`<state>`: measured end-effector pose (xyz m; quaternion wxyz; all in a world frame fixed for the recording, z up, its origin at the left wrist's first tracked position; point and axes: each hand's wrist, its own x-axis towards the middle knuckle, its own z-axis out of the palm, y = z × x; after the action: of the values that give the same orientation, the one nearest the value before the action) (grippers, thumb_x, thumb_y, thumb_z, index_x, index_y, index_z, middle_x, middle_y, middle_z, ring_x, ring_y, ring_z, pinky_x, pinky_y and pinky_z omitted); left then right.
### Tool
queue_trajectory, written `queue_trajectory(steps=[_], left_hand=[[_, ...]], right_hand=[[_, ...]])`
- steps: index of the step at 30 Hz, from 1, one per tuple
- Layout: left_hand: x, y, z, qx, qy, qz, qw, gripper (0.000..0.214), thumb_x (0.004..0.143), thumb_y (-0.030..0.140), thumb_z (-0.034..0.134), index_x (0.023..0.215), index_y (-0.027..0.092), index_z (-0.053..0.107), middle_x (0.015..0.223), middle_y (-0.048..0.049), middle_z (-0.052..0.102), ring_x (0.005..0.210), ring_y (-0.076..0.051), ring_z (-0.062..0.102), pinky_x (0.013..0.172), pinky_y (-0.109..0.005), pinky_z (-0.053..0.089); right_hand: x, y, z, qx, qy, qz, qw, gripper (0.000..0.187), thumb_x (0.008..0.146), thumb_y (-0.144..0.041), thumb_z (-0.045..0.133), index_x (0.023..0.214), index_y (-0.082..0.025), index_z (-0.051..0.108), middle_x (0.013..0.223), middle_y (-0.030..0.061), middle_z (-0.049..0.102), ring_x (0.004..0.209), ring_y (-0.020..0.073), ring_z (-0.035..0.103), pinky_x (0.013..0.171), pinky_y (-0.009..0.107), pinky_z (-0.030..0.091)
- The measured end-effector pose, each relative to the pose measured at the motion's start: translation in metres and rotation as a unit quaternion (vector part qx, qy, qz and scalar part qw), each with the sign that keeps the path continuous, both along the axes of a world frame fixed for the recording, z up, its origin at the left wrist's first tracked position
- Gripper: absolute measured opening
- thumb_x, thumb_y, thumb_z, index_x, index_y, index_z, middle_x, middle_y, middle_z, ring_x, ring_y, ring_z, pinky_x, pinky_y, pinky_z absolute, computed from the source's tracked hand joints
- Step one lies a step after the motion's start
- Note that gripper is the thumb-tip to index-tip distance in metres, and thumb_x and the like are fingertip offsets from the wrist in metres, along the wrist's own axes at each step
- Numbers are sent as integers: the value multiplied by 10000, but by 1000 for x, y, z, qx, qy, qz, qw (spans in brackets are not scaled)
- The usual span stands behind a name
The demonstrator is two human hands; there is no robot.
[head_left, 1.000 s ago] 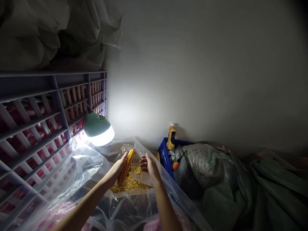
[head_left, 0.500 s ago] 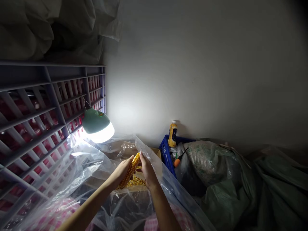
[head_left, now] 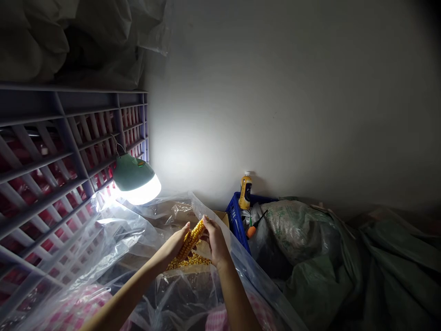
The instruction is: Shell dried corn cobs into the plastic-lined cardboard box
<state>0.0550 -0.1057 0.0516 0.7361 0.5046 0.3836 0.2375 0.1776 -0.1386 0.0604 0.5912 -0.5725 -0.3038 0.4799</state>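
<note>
A yellow corn cob (head_left: 191, 240), covered in kernels, is held tilted between both hands. My left hand (head_left: 177, 242) is closed round its lower left side, thumb raised along the cob. At the upper right end, my right hand (head_left: 214, 238) grips the tip with thumb and fingers; some of its fingers are hidden behind the cob. Beneath them, loose corn kernels (head_left: 195, 261) lie in a cardboard box (head_left: 200, 270) lined or surrounded by a clear plastic sheet (head_left: 186, 294).
A lit green lamp (head_left: 133, 177) hangs by a wire from the purple plastic crate (head_left: 74, 133) at left. To the right stands a blue basket (head_left: 235, 220) with a yellow bottle (head_left: 245, 191) and an orange-handled tool (head_left: 251, 231). Filled sacks (head_left: 296, 227) lie farther right.
The corn cob has tilted further to the right. My right hand has shifted slightly right and bent its thumb over the tip. The whole view has moved a little.
</note>
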Motion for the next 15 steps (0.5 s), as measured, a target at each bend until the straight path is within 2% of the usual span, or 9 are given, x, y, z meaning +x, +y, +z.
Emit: queue_trajectory(steps=[6,10,15], left_hand=[[0,-3,10,28,10,-16,999,475,718,601,459,819,162,612,673,-11,609,563,-144,533,516,-234,404],[4,-3,3,105,63,10,992,467,685,601,511,768,149,598,640,-2,556,551,-120,475,474,-203,341],[7,-1,-6,132,82,45,987,475,687,609,494,753,148,584,599,13,500,511,-104,433,455,-200,324]], right_hand=[[4,-2,0,7,22,5,1000,299,710,-474,541,772,-182,559,724,1,553,679,145,540,593,227,439],[5,-1,-2,-1,21,-5,1000,289,726,-468,526,785,-188,565,769,6,562,697,140,550,588,221,443],[2,1,-1,3,0,17,1000,343,735,-509,503,799,-177,558,753,14,572,674,145,554,567,234,454]])
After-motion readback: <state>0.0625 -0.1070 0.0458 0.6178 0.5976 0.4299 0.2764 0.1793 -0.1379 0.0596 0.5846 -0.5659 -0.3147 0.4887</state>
